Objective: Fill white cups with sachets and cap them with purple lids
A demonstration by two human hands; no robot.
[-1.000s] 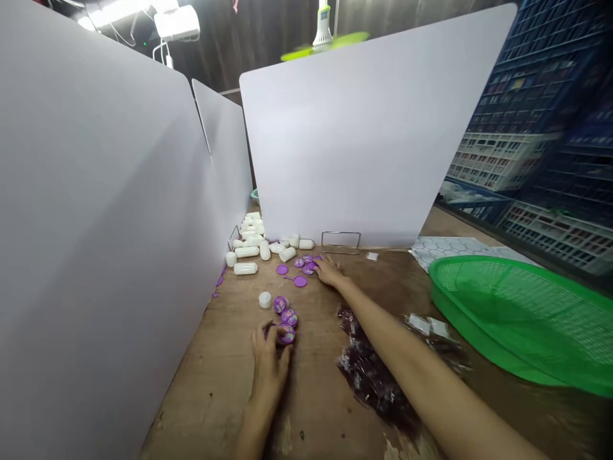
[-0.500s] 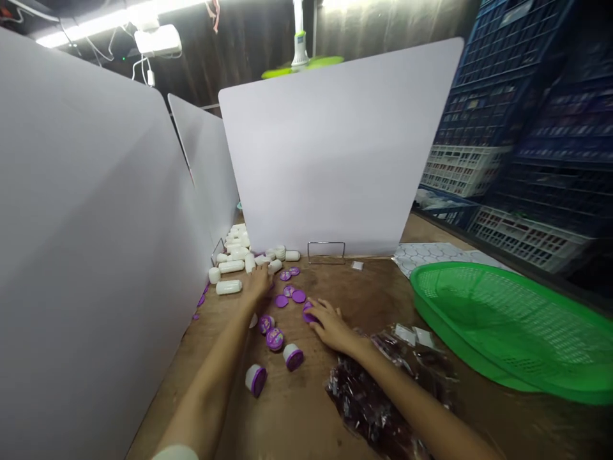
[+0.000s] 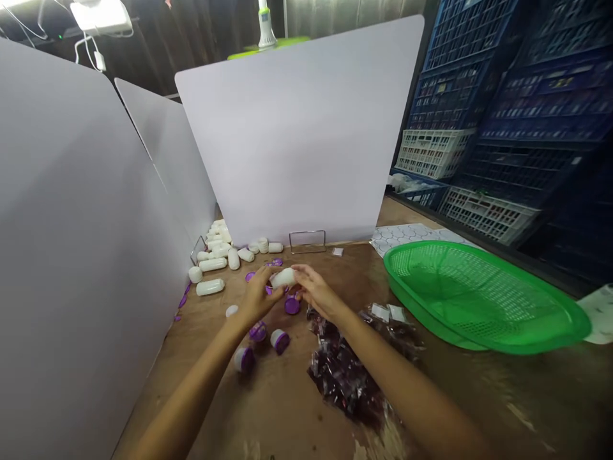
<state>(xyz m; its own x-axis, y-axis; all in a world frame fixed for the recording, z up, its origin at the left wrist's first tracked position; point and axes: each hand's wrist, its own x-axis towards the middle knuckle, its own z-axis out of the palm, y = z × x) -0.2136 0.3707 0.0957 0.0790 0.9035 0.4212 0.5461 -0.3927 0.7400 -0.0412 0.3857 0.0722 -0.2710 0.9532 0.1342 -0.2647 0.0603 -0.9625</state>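
Between my two hands, above the table, is a white plastic cup (image 3: 284,277); it may be a short nested stack. My left hand (image 3: 257,297) is closed on its left end, and the fingers of my right hand (image 3: 316,291) close round its right end. A purple lid (image 3: 292,304) lies just below my right fingertips. More purple lids (image 3: 274,262) sit behind my hands, partly hidden. Nearer to me are white cups with purple lids, one tipped over (image 3: 280,341), another beside my left forearm (image 3: 244,360). A white round piece (image 3: 232,311) rests left of my left wrist.
White nested cup stacks (image 3: 213,264) lie at the back left by the partition (image 3: 297,140). Dark glossy packets (image 3: 349,377) lie under my right forearm. A green basket (image 3: 479,342) stands at the right, with stacked crates (image 3: 445,83) beyond it.
My left hand has brought a white cup back from the pile, and my right hand has come up to meet it. The view has turned slightly to the right.
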